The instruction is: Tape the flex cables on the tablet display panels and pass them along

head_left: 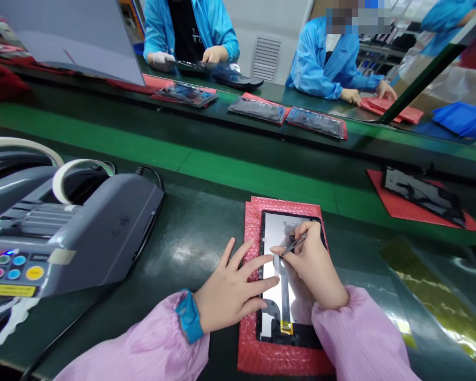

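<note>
A tablet screen panel (269, 222) with a silvery back and black border lies on a red bubble-wrap bag (250, 354). Down its middle runs a grey flat ribbon cable (284, 296), ending in a yellow-taped piece (286, 327) near the lower edge. My left hand (238, 286) is open, its fingers spread over the panel's left edge and the fingertips near the cable. In my right hand (311, 262) a pair of dark tweezers (294, 245) is pinched, with the tips close to the cable's upper end. The right hand hides part of the panel's right side.
A grey tape dispenser (115, 227) with coloured buttons stands at left, its black cord trailing along the table. Yellow film strips (428, 296) lie at right. Another panel (422, 193) rests on red wrap beyond. Across the green belt (206, 164), co-workers in blue handle parts.
</note>
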The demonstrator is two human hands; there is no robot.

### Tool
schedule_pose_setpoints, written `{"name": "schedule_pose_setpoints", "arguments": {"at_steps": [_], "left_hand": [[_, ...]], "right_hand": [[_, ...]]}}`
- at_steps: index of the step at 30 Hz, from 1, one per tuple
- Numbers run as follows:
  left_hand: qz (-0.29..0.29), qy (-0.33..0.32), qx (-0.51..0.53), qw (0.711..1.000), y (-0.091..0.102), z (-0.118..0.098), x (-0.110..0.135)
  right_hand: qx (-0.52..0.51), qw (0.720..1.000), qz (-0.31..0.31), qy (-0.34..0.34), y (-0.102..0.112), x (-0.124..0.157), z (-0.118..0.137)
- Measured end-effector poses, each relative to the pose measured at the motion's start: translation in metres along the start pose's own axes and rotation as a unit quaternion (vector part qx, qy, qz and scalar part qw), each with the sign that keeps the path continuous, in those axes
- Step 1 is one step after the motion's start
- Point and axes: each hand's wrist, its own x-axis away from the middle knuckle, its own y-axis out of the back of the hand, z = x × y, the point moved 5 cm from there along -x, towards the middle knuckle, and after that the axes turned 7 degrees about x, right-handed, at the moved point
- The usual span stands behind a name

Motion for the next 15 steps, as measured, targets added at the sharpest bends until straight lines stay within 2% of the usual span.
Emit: {"name": "schedule_pose_setpoints", "arguments": {"at_steps": [2, 5, 8, 11, 13, 15], "left_hand": [[0.003, -0.007, 0.002, 1.000, 0.001, 0.000, -0.001], [0.004, -0.027, 0.000, 1.000, 0.002, 0.000, -0.001], [0.016, -0.042, -0.010, 0.999, 0.000, 0.003, 0.000], [0.018, -0.033, -0.017, 0.999, -0.004, 0.006, 0.001], [0.007, -0.025, -0.014, 1.000, -0.006, 0.007, 0.002], [-0.001, -0.021, -0.007, 1.000, -0.006, 0.007, 0.002]], "right_hand": [[0.007, 1.000, -0.009, -0.012, -0.001, -0.001, 0.003], [0.027, 0.999, -0.036, 0.022, -0.003, -0.003, 0.010], [0.060, 0.995, -0.063, 0.045, 0.009, -0.016, 0.003], [0.108, 0.986, -0.126, 0.029, 0.054, -0.039, -0.024], [0.164, 0.971, -0.175, 0.005, 0.098, -0.056, -0.050], [0.228, 0.955, -0.188, -0.029, 0.143, -0.070, -0.082]]}}
